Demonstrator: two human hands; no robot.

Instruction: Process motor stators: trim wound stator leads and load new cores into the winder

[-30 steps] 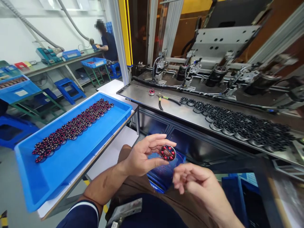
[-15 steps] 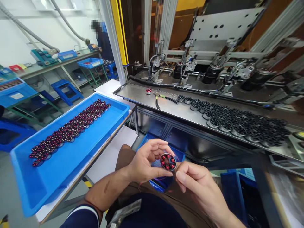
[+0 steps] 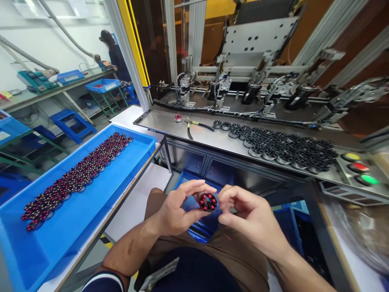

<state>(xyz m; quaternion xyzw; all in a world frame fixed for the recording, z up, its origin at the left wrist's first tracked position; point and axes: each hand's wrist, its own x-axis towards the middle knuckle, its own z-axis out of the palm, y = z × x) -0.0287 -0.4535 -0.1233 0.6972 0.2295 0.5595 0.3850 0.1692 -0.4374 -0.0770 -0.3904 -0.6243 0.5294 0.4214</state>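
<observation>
My left hand is closed around a small wound motor stator, gripping its rim between thumb and fingers. Red coils show in a ring inside the rim, facing up at me. Just to the right of it is my right hand, its thumb and bent fingers parted, with nothing visible between them. The fingertips are close to the stator's edge and slightly smeared by motion. Below both hands, a blue bin shows between my knees.
At left, a blue tray holds rows of red-wound stators. On the metal machine ledge lie pliers, one red-wound stator and many bare dark stators. Lit buttons are at right. A co-worker sits far back.
My right thumb and fingers have come apart from their pinch beside the stator. The stator has tilted slightly in my left hand. The view has shifted to the right.
</observation>
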